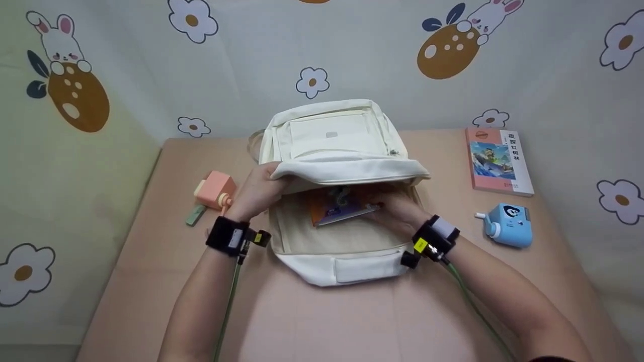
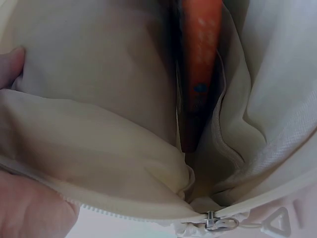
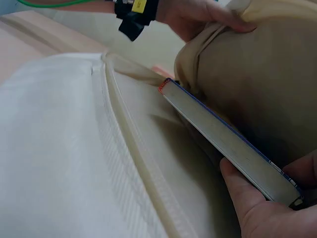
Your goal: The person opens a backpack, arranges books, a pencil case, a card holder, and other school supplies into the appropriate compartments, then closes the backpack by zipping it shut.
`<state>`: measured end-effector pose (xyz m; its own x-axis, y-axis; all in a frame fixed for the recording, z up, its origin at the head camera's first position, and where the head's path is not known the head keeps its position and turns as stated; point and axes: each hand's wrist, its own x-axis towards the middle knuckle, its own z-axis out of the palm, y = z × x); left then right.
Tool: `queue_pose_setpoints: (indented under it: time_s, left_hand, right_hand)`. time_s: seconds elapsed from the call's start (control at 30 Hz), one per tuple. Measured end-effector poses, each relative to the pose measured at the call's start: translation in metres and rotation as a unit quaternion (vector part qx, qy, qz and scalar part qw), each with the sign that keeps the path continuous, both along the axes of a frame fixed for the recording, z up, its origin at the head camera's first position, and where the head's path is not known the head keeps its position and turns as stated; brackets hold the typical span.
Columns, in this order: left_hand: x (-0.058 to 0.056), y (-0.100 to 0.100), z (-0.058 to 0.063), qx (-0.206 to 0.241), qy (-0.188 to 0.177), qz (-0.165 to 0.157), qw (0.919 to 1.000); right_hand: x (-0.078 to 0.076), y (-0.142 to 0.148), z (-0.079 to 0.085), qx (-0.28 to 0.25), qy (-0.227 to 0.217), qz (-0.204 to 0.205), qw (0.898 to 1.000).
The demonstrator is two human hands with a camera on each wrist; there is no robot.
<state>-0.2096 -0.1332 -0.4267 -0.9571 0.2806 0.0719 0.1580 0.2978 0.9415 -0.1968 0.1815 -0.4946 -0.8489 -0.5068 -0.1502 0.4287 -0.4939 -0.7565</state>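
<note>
A cream-white backpack (image 1: 347, 269) lies unzipped on the table, its front panel raised. My left hand (image 1: 259, 191) grips the edge of that panel at the left, thumb outside and a finger on the lining in the left wrist view. Inside the opening, a book (image 3: 223, 134) with an orange and purple cover is tilted. My right hand (image 1: 400, 208) pinches it near one end, thumb on one cover and fingers on the other. Seen from the left wrist, the book's orange spine (image 2: 200, 49) stands between the lining and an inner pocket. The zipper pull (image 2: 223, 223) hangs at the opening's corner.
To the left on the pink table (image 1: 322, 322) are a pink pencil sharpener (image 1: 216, 190) with a crank and a small green block (image 1: 195, 215). At the right lie a pink-and-white book (image 1: 498, 161) and a blue crank sharpener (image 1: 509, 225). A patterned cloth (image 1: 251, 60) hangs behind.
</note>
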Motion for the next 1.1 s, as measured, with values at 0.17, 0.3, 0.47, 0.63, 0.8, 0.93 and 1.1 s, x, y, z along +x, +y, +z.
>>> queue_pose_setpoints:
  time_s: [0.17, 0.3, 0.47, 0.63, 0.8, 0.93, 1.1]
  left_hand:
    - [0.000, -0.001, 0.000, -0.012, 0.006, 0.004, 0.9999]
    - [0.000, -0.001, 0.000, -0.014, 0.006, 0.006, 0.9999]
    - [0.001, 0.000, -0.001, -0.020, 0.007, 0.006, 0.9998]
    - [0.002, 0.001, -0.001, -0.027, 0.009, 0.011, 0.9995]
    - [0.000, 0.001, -0.003, -0.027, 0.016, 0.010, 0.9995]
    - [0.000, 0.001, -0.002, -0.032, 0.013, 0.014, 0.9993]
    - [0.001, 0.000, -0.001, -0.033, 0.005, 0.018, 0.9993]
  right_hand:
    - [-0.008, -0.007, -0.004, -0.011, 0.006, -0.006, 1.000]
    - [-0.012, -0.012, -0.005, 0.020, 0.032, -0.038, 0.999]
    - [-0.020, -0.015, -0.012, 0.027, 0.030, -0.065, 0.997]
    - [-0.029, -0.010, -0.027, -0.004, 0.006, -0.049, 0.999]
    - [-0.032, -0.004, -0.033, 0.016, 0.004, -0.043, 0.999]
    - [-0.026, -0.001, -0.019, 0.095, 0.042, -0.068, 0.992]
    - [-0.007, 0.000, 0.010, 0.203, 0.112, -0.125, 0.965]
